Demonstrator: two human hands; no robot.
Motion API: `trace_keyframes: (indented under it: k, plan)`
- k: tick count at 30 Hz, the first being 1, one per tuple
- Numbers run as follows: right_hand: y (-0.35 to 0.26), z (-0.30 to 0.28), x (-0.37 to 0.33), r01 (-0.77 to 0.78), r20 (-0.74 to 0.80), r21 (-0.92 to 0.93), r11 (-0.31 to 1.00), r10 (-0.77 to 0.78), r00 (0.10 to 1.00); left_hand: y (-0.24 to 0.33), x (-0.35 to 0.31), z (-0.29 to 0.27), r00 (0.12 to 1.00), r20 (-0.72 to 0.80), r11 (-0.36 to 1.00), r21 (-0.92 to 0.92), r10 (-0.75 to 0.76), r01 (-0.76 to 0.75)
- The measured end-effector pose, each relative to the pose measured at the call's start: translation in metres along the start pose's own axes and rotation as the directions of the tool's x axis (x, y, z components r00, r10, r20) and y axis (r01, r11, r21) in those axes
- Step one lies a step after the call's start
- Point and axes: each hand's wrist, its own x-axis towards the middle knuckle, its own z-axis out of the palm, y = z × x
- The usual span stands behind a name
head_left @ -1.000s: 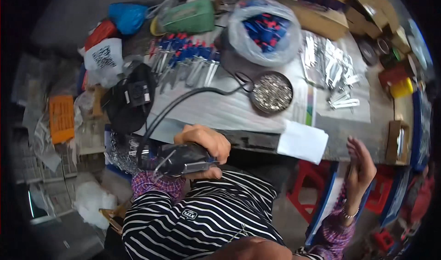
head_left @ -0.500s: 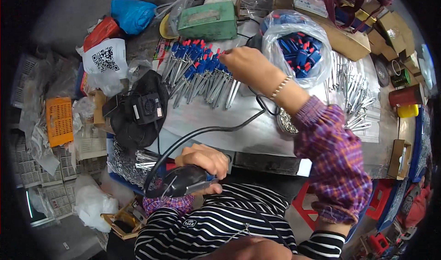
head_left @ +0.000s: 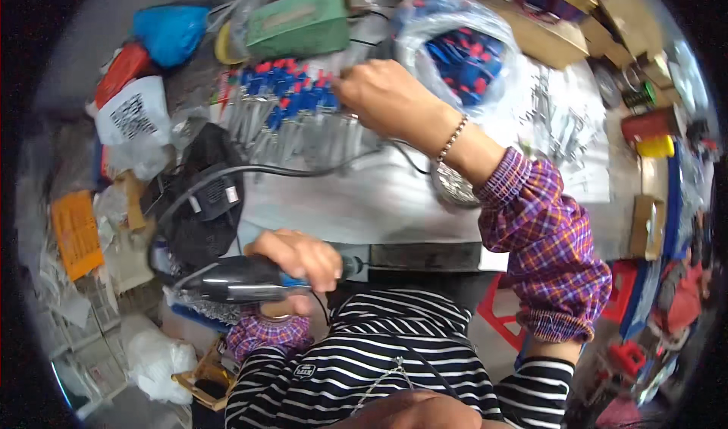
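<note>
My left hand (head_left: 299, 260) is wrapped round a black corded electric screwdriver (head_left: 235, 279) near the table's front edge, its bit pointing right. My right hand (head_left: 394, 99) reaches over the table with its fingers bent together at the right end of a row of metal rods with blue blocks and red tips (head_left: 303, 95). Its fingertips are blurred, and whatever they hold is hidden. Just behind and to the right of that hand, a clear plastic bag (head_left: 415, 27) is full of blue-and-red pieces (head_left: 466, 61). A round dish of small metal parts (head_left: 453, 185) sits by my right wrist.
Loose metal rods (head_left: 561, 122) lie on the right of the white sheet (head_left: 341, 209). A green metal box (head_left: 299, 23) stands at the back. On the left is a black bag (head_left: 201, 228) with a device on it. The screwdriver's black cord (head_left: 280, 169) crosses the table.
My left hand has turned the screwdriver so its bit points right, and moved it left. My right hand stays by the rods' right end. The whole view has shifted.
</note>
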Motion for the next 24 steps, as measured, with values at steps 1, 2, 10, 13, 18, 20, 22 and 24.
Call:
trace_keyframes:
  k: [1, 2, 10, 13, 18, 20, 22, 24]
  plan:
    - [-0.004, -0.012, -0.003, -0.038, -0.013, -0.041, 0.998, 0.038, 0.999, 0.0, 0.0, -0.001, 1.0, 0.023, 1.0, -0.006, -0.002, 0.003]
    - [-0.013, -0.03, -0.002, -0.052, -0.051, -0.021, 0.998, 0.051, 0.997, 0.005, 0.001, 0.002, 0.999, 0.038, 1.0, -0.004, -0.003, 0.004]
    - [-0.045, -0.156, -0.167, -0.29, -0.24, 0.844, 0.451, 0.801, 0.548, -0.019, 0.019, 0.034, 0.985, 0.169, 0.999, -0.036, -0.024, 0.03]
    - [-0.061, -0.144, -0.263, -0.068, 0.0, 0.997, 0.02, 0.959, 0.283, -0.039, 0.031, 0.062, 0.986, 0.131, 0.994, -0.016, -0.105, 0.108]
    - [-0.122, -0.103, -0.341, 0.015, 0.378, 0.92, -0.392, 0.896, 0.231, -0.078, 0.043, 0.103, 0.967, 0.22, 0.992, 0.041, -0.13, 0.124]
    - [-0.144, -0.079, -0.347, -0.108, 0.517, 0.855, -0.507, 0.848, 0.114, -0.092, 0.047, 0.118, 0.958, 0.247, 0.988, 0.082, -0.149, 0.132]
    - [-0.16, -0.061, -0.347, -0.129, 0.597, 0.802, -0.584, 0.79, 0.138, -0.103, 0.051, 0.128, 0.943, 0.278, 0.981, 0.111, -0.184, 0.159]
    - [-0.171, -0.042, -0.346, -0.053, 0.625, 0.778, -0.627, 0.76, 0.178, -0.117, 0.052, 0.136, 0.938, 0.308, 0.986, 0.105, -0.158, 0.131]
